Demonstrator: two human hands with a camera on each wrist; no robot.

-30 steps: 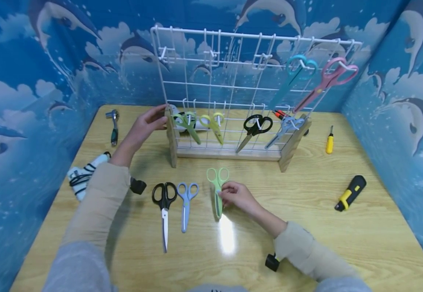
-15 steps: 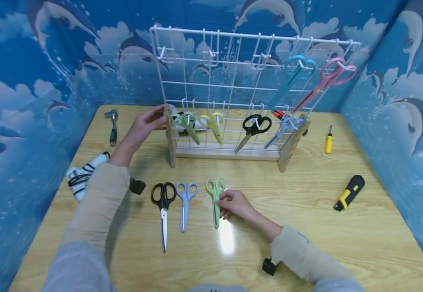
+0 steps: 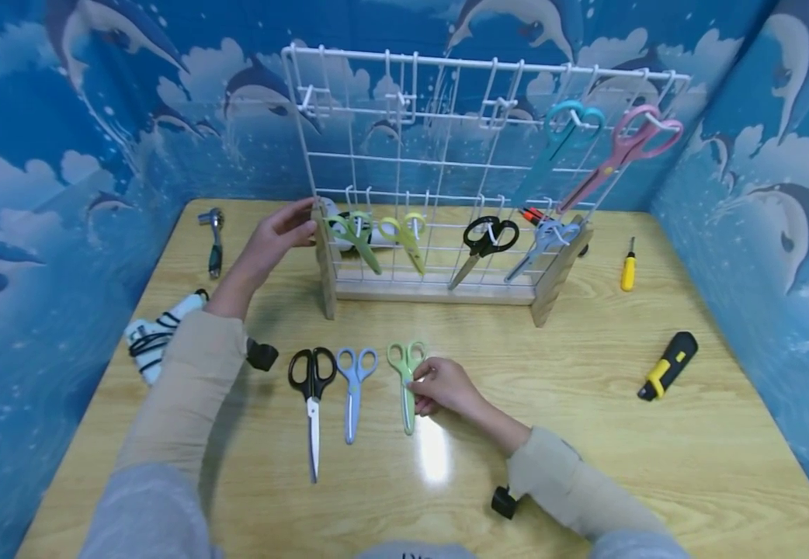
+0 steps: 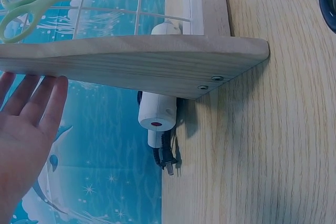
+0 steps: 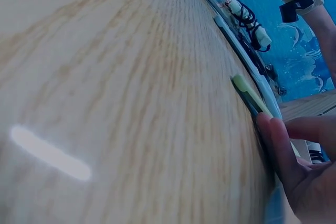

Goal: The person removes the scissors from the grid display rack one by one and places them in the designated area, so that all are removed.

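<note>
My right hand pinches light green scissors by the blade cover, handles pointing toward the rack; in the right wrist view, the thumb and fingers hold the green blade low over the table. My left hand rests its fingertips on the wooden side panel of a white wire rack. Seen from the left wrist, its straight fingers touch the outer face of that panel. Left of the green scissors lie blue scissors and larger black-handled scissors.
On the rack hang green, yellow, black, light blue, teal and pink scissors. Around it lie a ratchet wrench, a corded white tool, a yellow screwdriver and a utility knife.
My right hand has drawn the green scissors toward me and then slightly left, bringing them nearly parallel to the blue pair. The left hand stays at the rack's side panel.
</note>
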